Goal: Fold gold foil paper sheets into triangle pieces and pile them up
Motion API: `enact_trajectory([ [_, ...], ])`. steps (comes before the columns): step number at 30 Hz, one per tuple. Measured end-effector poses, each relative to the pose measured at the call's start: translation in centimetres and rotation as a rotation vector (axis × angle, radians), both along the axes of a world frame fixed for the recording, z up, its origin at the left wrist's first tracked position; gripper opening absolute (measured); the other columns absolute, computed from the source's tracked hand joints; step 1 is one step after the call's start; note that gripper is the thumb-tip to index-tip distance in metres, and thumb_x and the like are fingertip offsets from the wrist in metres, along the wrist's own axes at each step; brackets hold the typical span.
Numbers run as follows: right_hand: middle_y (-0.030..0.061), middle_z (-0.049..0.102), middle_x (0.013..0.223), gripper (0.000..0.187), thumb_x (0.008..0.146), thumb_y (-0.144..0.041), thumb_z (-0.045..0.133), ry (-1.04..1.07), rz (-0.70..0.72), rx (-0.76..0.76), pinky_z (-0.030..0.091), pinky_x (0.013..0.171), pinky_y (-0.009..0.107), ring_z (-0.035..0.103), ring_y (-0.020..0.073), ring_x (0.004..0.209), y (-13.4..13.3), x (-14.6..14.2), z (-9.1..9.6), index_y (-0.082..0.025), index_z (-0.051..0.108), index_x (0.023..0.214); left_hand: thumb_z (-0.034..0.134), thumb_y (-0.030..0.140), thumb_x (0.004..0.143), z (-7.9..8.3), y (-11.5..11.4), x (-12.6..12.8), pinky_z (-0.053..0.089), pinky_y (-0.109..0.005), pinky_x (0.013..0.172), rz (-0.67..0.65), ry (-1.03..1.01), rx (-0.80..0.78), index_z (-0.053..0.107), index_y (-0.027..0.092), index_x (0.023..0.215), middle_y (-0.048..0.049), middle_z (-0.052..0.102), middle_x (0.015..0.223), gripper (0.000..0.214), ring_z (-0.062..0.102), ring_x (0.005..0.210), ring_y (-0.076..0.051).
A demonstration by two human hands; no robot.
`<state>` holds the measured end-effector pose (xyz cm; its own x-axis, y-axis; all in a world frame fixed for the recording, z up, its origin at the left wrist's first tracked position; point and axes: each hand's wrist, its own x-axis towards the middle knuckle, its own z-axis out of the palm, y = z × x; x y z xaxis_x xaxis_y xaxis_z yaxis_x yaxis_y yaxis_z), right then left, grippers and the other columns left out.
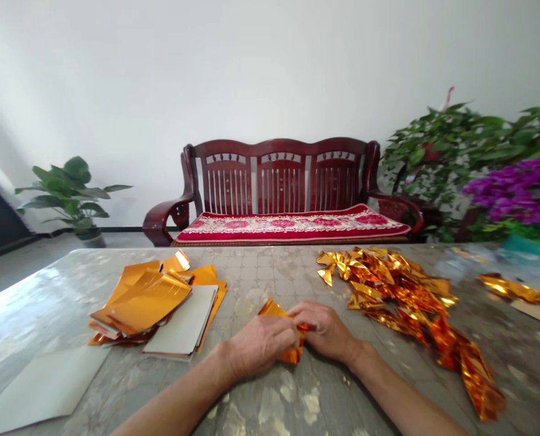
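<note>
Both of my hands meet at the middle of the table over one small sheet of gold foil paper (275, 310). My left hand (258, 343) is closed on the sheet's near side, fingers curled over it. My right hand (327, 332) pinches its right end, fingers pressed together. The sheet is creased and partly hidden under my fingers. To the left lies a loose stack of flat gold foil sheets (148, 301), some turned white side up. To the right lies a heap of folded gold foil pieces (399, 290), trailing toward the near right edge.
The table (261, 269) has a mottled, glossy top. A white sheet (43, 387) lies at the near left. More foil (517, 290) lies at the far right. Behind the table stand a dark wooden bench (279, 181) with a red cushion, and potted plants (72, 194) on both sides.
</note>
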<state>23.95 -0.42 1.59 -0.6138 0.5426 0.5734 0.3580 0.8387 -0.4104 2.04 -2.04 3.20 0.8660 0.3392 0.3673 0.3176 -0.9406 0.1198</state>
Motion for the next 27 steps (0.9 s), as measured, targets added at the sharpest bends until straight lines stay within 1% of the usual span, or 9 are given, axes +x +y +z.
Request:
enact_trajectory([
  [2,0.0031,0.071,0.090,0.016,0.091,-0.017,0.054,0.016,-0.045,0.057,0.052,0.078,0.030,0.065,0.0164,0.084,0.1,0.2,0.0,-0.023,0.069,0.087,0.034,0.019,0.099,-0.4,0.1,0.0,0.044,-0.023,0.075,0.073,-0.045,-0.011,0.051,0.020,0.093,-0.0018,0.064,0.090,0.018,0.058,0.081,-0.013],
  [5,0.0048,0.070,0.086,0.020,0.094,-0.017,0.050,-0.003,-0.176,0.167,0.050,0.075,0.030,0.063,0.0176,0.082,0.4,0.7,-0.1,-0.023,0.069,0.090,0.035,0.028,0.101,-0.6,0.0,-0.1,0.046,-0.026,0.081,0.236,-0.127,-0.051,0.053,0.021,0.097,-0.0022,0.065,0.093,0.020,0.059,0.085,-0.015],
  [7,0.0055,0.068,0.084,0.024,0.096,-0.017,0.046,-0.059,-0.244,0.229,0.049,0.073,0.030,0.061,0.0177,0.081,0.5,0.9,-0.2,-0.022,0.069,0.092,0.044,0.038,0.098,-0.5,-0.2,0.1,0.046,-0.032,0.088,0.323,-0.162,-0.061,0.054,0.021,0.109,-0.0047,0.065,0.104,0.022,0.060,0.095,-0.018],
  [10,0.0051,0.067,0.081,0.025,0.097,-0.017,0.045,-0.146,-0.281,0.281,0.047,0.071,0.029,0.059,0.0179,0.080,0.7,1.1,-0.4,-0.022,0.070,0.092,0.057,0.048,0.091,-0.7,-0.3,0.4,0.046,-0.037,0.091,0.394,-0.163,-0.043,0.053,0.023,0.121,-0.0072,0.064,0.114,0.040,0.059,0.103,-0.023],
  [12,0.0050,0.067,0.082,0.024,0.097,-0.017,0.047,-0.172,-0.290,0.287,0.046,0.072,0.030,0.059,0.0183,0.081,0.8,1.1,-0.6,-0.021,0.070,0.092,0.057,0.042,0.092,-1.2,0.0,0.5,0.047,-0.036,0.088,0.422,-0.142,-0.021,0.056,0.024,0.120,-0.0064,0.065,0.113,0.034,0.059,0.103,-0.023],
  [14,0.0053,0.067,0.084,0.023,0.097,-0.017,0.047,-0.178,-0.289,0.276,0.047,0.073,0.030,0.059,0.0188,0.082,0.8,1.1,-0.8,-0.021,0.069,0.093,0.049,0.032,0.097,-1.7,0.3,0.5,0.047,-0.032,0.084,0.429,-0.127,0.005,0.061,0.025,0.114,-0.0047,0.067,0.107,0.022,0.061,0.096,-0.019],
  [16,0.0053,0.068,0.085,0.022,0.097,-0.017,0.048,-0.182,-0.277,0.257,0.047,0.074,0.030,0.060,0.0189,0.083,0.8,1.1,-0.9,-0.021,0.069,0.095,0.044,0.028,0.099,-2.1,0.5,0.3,0.047,-0.029,0.080,0.456,-0.131,0.024,0.066,0.026,0.105,-0.0036,0.068,0.098,0.023,0.061,0.089,-0.017],
  [24,0.0038,0.070,0.091,0.016,0.096,-0.021,0.053,-0.285,-0.215,0.170,0.049,0.078,0.031,0.062,0.0186,0.089,0.7,1.0,-1.0,-0.022,0.069,0.095,0.044,0.026,0.099,-2.1,0.8,-0.5,0.046,-0.027,0.073,0.601,-0.008,-0.047,0.070,0.025,0.096,-0.0036,0.067,0.089,0.026,0.058,0.087,-0.018],
  [27,0.0040,0.070,0.089,0.017,0.096,-0.021,0.053,-0.307,-0.232,0.152,0.049,0.079,0.030,0.062,0.0184,0.088,0.7,1.0,-1.1,-0.021,0.069,0.093,0.044,0.032,0.099,-2.1,0.8,-0.3,0.046,-0.029,0.075,0.599,0.014,-0.062,0.069,0.025,0.096,-0.0037,0.067,0.091,0.026,0.058,0.089,-0.018],
])
